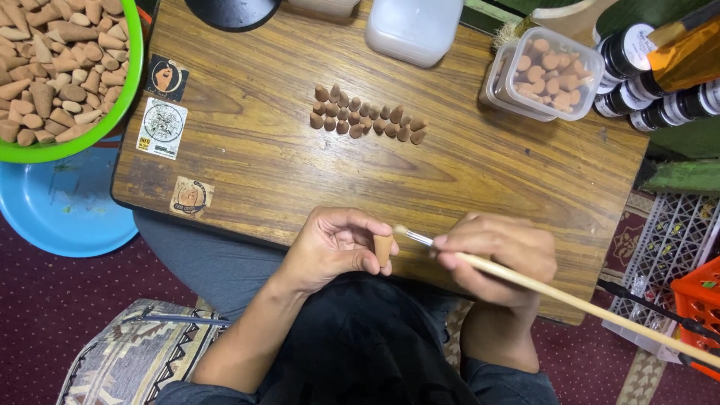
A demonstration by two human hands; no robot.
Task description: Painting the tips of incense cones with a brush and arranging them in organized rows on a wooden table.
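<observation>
At the near edge of the wooden table (465, 161), the left hand (330, 247) pinches a small brown clay cone (383, 248) in its fingers, while the right hand (499, 255) grips a long-handled brush (525, 279), bristles just beside the cone's top. Brushing cleanly likely needs a steady pinch and light strokes. Mid-table lie rows of like cones (365, 118); farther off, a clear tub of cones (553, 71) at the far right corner.

left hand (330, 247) holds cone (383, 248); right hand (499, 255) holds brush (570, 301).
</observation>
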